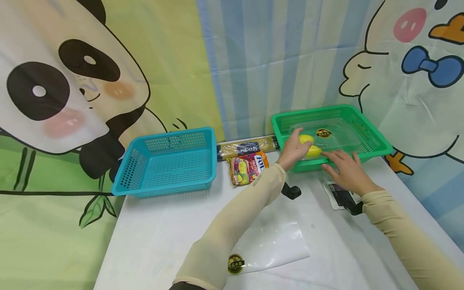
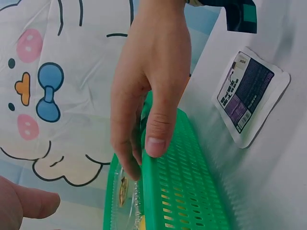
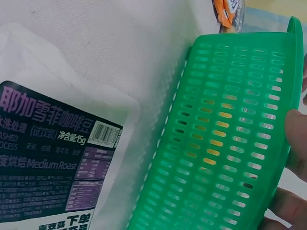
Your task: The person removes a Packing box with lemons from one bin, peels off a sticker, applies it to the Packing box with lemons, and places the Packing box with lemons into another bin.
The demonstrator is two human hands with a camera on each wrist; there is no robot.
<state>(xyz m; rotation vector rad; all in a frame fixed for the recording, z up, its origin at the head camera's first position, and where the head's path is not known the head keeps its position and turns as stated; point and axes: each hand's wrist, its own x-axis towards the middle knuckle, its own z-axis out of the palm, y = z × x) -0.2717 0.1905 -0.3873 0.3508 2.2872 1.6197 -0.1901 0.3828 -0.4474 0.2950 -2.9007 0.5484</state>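
Note:
Two yellow lemons (image 1: 313, 151) lie at the near left inside the green basket (image 1: 377, 149), beside a clear plastic bag (image 1: 340, 135) with a black and gold sticker. My left hand (image 1: 294, 150) reaches over the basket's left side to the lemons, its thumb and finger spread next to them. In the left wrist view only its thumb (image 2: 41, 201) shows. My right hand (image 1: 346, 171) straddles the near rim, seen plainly in the left wrist view: thumb outside, fingers inside, gripping the rim. Through the slots of the basket wall (image 3: 216, 120), yellow shows in the right wrist view.
A blue basket (image 1: 174, 165) stands at left. Between the baskets lie a spaghetti packet (image 1: 250, 147) and a Fox's candy bag (image 1: 246, 167). A coffee bean packet (image 1: 338, 197) lies below my right hand. Another clear bag (image 1: 272, 245) lies in front. A printed curtain (image 1: 243, 72) hangs behind.

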